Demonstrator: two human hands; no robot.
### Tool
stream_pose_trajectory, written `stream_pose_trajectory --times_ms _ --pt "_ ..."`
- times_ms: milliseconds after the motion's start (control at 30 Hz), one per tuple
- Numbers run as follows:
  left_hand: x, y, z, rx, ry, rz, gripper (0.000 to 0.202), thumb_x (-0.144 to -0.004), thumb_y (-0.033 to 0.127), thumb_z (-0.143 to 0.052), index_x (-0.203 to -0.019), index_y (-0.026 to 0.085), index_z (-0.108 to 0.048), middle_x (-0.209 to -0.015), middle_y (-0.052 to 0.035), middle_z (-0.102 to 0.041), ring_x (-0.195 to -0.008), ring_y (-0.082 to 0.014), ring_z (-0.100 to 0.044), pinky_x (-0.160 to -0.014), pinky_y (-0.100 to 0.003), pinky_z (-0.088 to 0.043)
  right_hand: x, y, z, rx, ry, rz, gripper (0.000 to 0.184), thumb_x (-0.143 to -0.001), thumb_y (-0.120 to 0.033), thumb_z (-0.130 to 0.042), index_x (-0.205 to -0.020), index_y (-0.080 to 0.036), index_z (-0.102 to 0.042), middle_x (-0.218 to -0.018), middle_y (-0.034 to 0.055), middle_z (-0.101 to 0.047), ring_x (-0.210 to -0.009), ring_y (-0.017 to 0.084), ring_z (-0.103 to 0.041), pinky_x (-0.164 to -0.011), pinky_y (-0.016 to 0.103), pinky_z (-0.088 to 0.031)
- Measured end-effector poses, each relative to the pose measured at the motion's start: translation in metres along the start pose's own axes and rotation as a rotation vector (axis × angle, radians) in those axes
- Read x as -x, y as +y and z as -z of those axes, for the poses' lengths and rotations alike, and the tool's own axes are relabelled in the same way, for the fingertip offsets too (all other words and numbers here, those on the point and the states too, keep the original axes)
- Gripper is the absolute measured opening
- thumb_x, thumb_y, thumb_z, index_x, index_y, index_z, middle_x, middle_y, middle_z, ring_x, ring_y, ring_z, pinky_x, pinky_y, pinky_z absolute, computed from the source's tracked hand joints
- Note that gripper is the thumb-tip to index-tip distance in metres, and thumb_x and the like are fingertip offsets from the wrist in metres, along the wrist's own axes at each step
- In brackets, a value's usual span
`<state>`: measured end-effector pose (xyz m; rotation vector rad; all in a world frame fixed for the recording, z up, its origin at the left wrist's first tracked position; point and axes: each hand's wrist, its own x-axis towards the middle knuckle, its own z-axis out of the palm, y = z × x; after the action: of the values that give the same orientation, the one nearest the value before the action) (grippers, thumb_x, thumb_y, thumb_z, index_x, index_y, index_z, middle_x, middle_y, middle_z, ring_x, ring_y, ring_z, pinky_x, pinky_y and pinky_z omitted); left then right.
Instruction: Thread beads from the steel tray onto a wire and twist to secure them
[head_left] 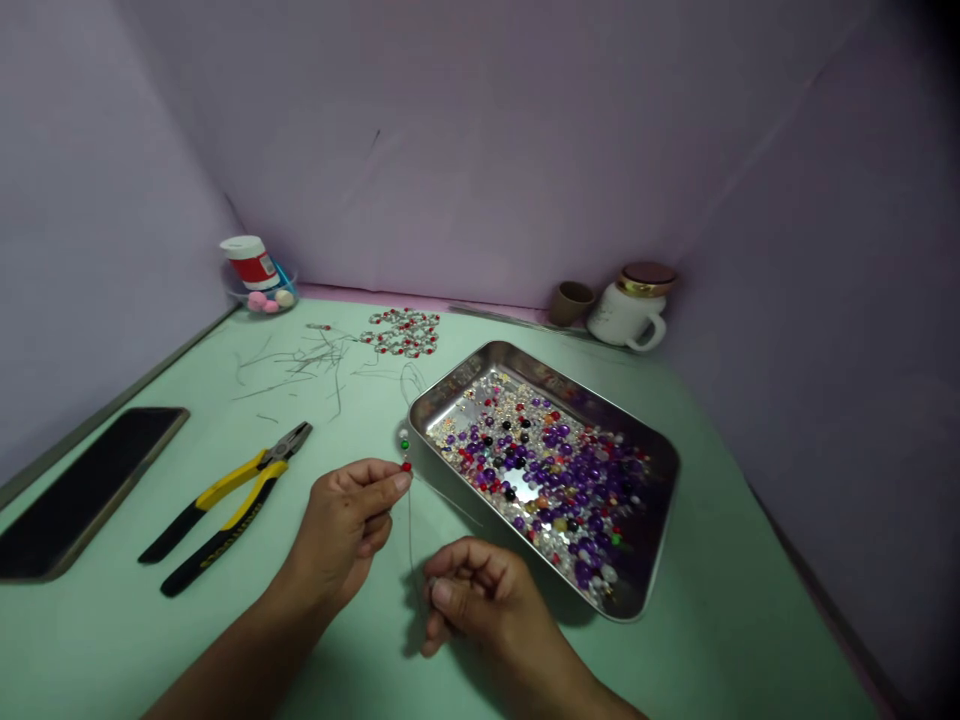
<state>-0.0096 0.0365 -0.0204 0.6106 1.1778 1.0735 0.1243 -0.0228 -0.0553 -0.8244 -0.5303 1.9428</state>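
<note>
My left hand point(346, 525) pinches a thin wire point(410, 530) just below a red bead point(406, 467) and a green bead point(405, 444) threaded on it. My right hand point(480, 595) is closed in a pinch lower on the same wire, near the table's front. Both hands sit just left of a metal tray point(660, 520) filled with purple, clear, red and black beads point(544, 470).
Yellow-handled pliers point(229, 505) lie left of my hands, a dark phone point(82, 490) further left. Cut wire scraps point(300, 365) and a beaded piece point(401, 332) lie farther back. A red-and-white jar point(250, 262), a small brown cup point(570, 302) and a white lidded mug point(630, 310) stand by the wall.
</note>
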Motion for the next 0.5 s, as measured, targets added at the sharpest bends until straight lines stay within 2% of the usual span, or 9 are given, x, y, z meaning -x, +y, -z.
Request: stream_pose_trajectory --times_ms 267,500 --pt "-0.0039 -0.0058 0.0008 -0.01 0.002 0.027 0.018 -0.054 0.021 -0.074 -0.061 0.012 -0.061 -0.041 0.0086 -0.04 -0.031 0.0018 -0.021 -0.03 -0.013 -0.012 0.0007 0.0063 -0.0045 0.215 0.021 -0.02 0.034 -0.055 -0.038 -0.075 -0.065 -0.011 -0.057 -0.044 -0.0023 -0.055 -0.037 0.007 -0.052 -0.042 0.02 -0.041" --pt "-0.002 -0.0053 -0.0004 -0.015 -0.009 0.04 0.018 -0.055 0.022 -0.073 -0.06 0.012 -0.059 -0.04 0.0091 -0.039 -0.031 0.0017 -0.019 -0.03 -0.013 -0.012 0.0015 0.0061 -0.0034 0.225 0.021 0.001 0.037 -0.058 -0.043 -0.072 -0.068 -0.01 -0.057 -0.043 -0.0018 -0.055 -0.04 0.009 -0.053 -0.044 0.021 -0.041"
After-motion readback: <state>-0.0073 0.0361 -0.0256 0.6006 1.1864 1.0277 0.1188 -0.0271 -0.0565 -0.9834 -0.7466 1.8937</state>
